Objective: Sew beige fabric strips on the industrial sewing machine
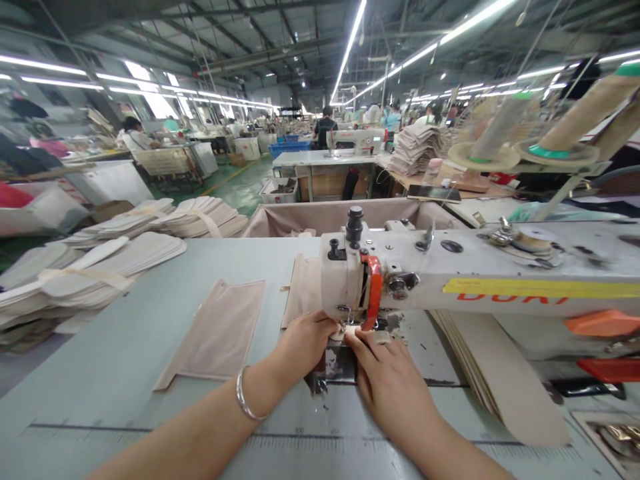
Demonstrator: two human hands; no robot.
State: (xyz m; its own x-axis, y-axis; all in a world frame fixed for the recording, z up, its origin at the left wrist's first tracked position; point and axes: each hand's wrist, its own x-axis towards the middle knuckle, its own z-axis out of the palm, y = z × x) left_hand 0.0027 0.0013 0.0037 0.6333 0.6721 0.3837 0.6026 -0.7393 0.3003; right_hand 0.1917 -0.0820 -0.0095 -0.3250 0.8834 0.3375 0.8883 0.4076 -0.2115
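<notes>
Both my hands are at the needle of a white sewing machine (450, 267). My left hand (305, 343), with a silver bangle on the wrist, has its fingers curled against the machine head. My right hand (387, 377) lies with fingers pressed together, pinching a small pale piece (350, 331) under the presser foot beside the orange guard (373, 290). What exactly the fingers hold is mostly hidden. A beige fabric piece (220, 333) lies flat to the left of my left hand, and another (303, 290) rests behind it.
Stacks of beige cut pieces (100, 267) fill the table's left side. More beige pieces (505, 380) fan out under the machine arm at right. Thread cones (585, 120) stand at the upper right. A cloth bin (300, 217) sits behind the table. Other workers sit at distant stations.
</notes>
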